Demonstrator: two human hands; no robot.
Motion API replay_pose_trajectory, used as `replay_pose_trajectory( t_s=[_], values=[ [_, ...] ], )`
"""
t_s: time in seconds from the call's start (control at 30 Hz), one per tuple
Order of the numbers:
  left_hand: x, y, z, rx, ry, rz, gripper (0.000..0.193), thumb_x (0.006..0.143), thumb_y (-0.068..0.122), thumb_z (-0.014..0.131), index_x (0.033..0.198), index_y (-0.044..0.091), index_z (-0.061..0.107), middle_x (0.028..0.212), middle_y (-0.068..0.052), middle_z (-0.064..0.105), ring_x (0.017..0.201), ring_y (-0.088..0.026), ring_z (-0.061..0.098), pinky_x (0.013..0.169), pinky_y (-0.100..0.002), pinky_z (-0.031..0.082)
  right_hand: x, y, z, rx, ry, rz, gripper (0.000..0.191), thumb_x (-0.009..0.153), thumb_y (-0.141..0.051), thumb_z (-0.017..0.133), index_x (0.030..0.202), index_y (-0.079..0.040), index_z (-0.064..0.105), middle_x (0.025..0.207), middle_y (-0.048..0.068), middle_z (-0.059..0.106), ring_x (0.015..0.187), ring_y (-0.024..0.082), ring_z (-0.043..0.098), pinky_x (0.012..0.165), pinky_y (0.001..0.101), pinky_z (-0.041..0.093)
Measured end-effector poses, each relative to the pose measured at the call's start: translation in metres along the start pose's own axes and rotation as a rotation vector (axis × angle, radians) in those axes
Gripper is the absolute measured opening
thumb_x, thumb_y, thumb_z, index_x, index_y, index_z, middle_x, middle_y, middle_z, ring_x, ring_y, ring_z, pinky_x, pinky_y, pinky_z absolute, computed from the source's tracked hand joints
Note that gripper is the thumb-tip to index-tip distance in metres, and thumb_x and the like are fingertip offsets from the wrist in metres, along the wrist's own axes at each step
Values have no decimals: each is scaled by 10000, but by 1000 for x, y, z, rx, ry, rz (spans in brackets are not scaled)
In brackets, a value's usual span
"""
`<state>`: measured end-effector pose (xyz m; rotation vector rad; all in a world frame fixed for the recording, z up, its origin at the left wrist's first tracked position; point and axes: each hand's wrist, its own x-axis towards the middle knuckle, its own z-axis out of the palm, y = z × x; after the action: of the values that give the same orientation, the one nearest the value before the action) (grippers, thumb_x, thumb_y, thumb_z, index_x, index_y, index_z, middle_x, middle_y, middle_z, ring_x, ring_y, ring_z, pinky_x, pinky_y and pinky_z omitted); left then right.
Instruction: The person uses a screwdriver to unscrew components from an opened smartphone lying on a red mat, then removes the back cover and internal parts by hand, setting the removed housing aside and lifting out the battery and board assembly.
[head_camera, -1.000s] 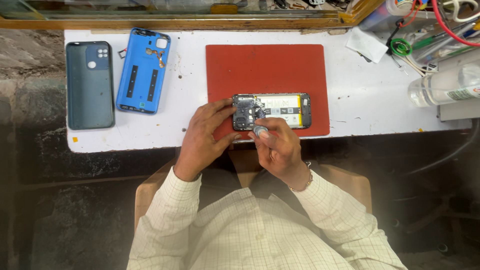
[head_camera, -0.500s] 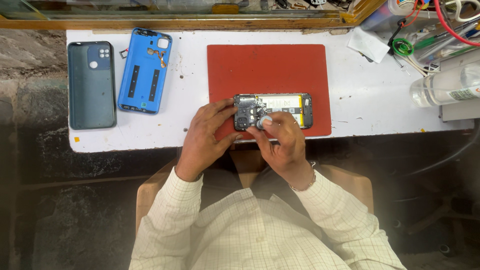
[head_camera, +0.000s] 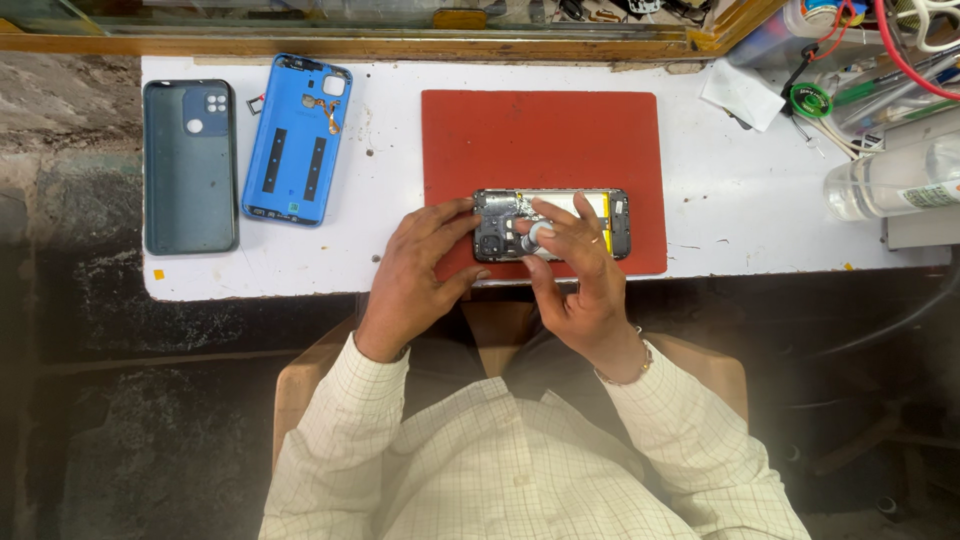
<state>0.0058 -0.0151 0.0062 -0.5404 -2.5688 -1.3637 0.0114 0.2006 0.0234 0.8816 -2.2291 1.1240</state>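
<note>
There was only one view, from a camera on the person's head. It looked almost straight down at the white table, from a middle distance. The table's far edge was at 12 o'clock, and the person's own chest at 6 o'clock
</note>
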Motion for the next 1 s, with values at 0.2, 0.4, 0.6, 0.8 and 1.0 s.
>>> replay_pose_trajectory(
  t_s=[0.2, 0.4, 0.6, 0.8, 1.0],
  values=[
    [-1, -1, 0, -5, -3, -3, 566, 743, 163, 860, 1266, 46, 680, 1407, -100, 615, 1255, -332, 582, 1074, -435, 470, 2, 5, 3, -13, 77, -35, 603, 900, 19, 803, 1344, -169, 441, 1228, 92, 591, 1232, 335, 630, 1269, 574, 315],
    [-1, 0, 0, 2, -15, -12, 566, 746, 163, 862, 1268, 44, 679, 1412, -103, 612, 1252, -333, 579, 1074, -438, 465, -5, 12, -1, 70, -2, 50, 597, 906, 91, 692, 1378, -171, 437, 1322, 140, 632, 1329, 421, 608, 1274, 559, 341],
    [-1, 1, 0, 2, -12, -18, 567, 738, 162, 863, 1263, 41, 686, 1406, -103, 614, 1254, -334, 577, 1072, -437, 467, -5, 14, 1, 58, 31, -2, 622, 966, 58, 703, 1452, -183, 398, 1305, 55, 663, 1312, 335, 635, 1312, 568, 302],
    [-1, 1, -1, -3, -13, -18, 571, 742, 163, 862, 1268, 38, 677, 1407, -97, 617, 1248, -325, 585, 1073, -432, 473, -5, 15, 2, 20, 75, -33, 635, 929, -16, 760, 1424, -216, 418, 1264, 64, 579, 1281, 294, 606, 1292, 561, 302],
    [-1, 1, 0, -4, -6, -8, 567, 740, 155, 864, 1265, 43, 682, 1401, -98, 618, 1243, -326, 586, 1071, -435, 471, -6, 15, 1, 6, 55, -31, 580, 926, 15, 693, 1399, -186, 425, 1308, 119, 577, 1348, 355, 533, 1272, 569, 259]
  ],
)
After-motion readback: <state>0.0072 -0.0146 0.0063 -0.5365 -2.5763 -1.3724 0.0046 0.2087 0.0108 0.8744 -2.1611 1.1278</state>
